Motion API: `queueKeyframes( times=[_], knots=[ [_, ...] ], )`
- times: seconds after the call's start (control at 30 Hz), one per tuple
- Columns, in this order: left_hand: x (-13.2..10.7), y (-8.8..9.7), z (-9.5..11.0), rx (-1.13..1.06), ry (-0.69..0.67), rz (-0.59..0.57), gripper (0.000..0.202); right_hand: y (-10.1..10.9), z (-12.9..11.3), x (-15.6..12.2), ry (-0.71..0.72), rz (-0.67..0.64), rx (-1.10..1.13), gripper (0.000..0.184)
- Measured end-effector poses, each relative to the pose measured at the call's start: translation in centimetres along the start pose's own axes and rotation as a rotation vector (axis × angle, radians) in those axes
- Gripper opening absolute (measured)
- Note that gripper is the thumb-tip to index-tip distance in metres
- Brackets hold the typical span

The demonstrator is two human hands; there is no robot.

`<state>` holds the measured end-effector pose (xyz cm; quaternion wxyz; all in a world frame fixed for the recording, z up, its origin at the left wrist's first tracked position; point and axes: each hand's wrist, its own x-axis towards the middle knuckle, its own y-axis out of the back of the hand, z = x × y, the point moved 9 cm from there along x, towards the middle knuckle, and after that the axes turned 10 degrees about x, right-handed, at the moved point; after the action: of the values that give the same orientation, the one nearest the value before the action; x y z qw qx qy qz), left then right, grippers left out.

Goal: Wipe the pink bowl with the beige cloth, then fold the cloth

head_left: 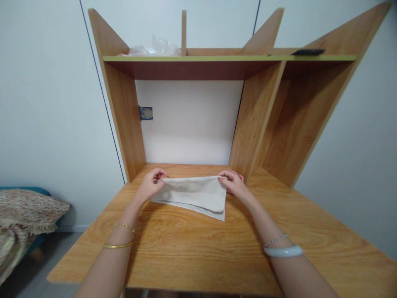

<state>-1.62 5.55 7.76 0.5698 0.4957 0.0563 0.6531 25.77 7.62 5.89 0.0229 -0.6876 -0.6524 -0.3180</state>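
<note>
A folded whitish cloth is stretched between my two hands over the wooden desk. My left hand pinches its upper left corner, and my right hand pinches the upper right one. Two layers of the cloth hang down, the back layer showing below the front one at the lower right. Behind my right hand sits a pink thing, mostly hidden, so its kind does not show.
A wooden hutch rises from the back of the desk. On its upper shelf lie a clear plastic bag and a flat black object. At far left, a fringed patterned blanket covers blue furniture.
</note>
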Motion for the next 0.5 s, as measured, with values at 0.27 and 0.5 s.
queueKeyframes(
  times=[0.27,0.5],
  knots=[
    [0.5,-0.5,-0.5,0.447,-0.064,0.039,0.017,-0.3,0.9,0.0,-0.009,0.033,-0.165,0.016],
    [0.1,-2.7,-2.0,0.618,-0.007,-0.195,0.018,-2.8,2.5,-0.1,0.044,-0.231,-0.372,0.011]
  ],
)
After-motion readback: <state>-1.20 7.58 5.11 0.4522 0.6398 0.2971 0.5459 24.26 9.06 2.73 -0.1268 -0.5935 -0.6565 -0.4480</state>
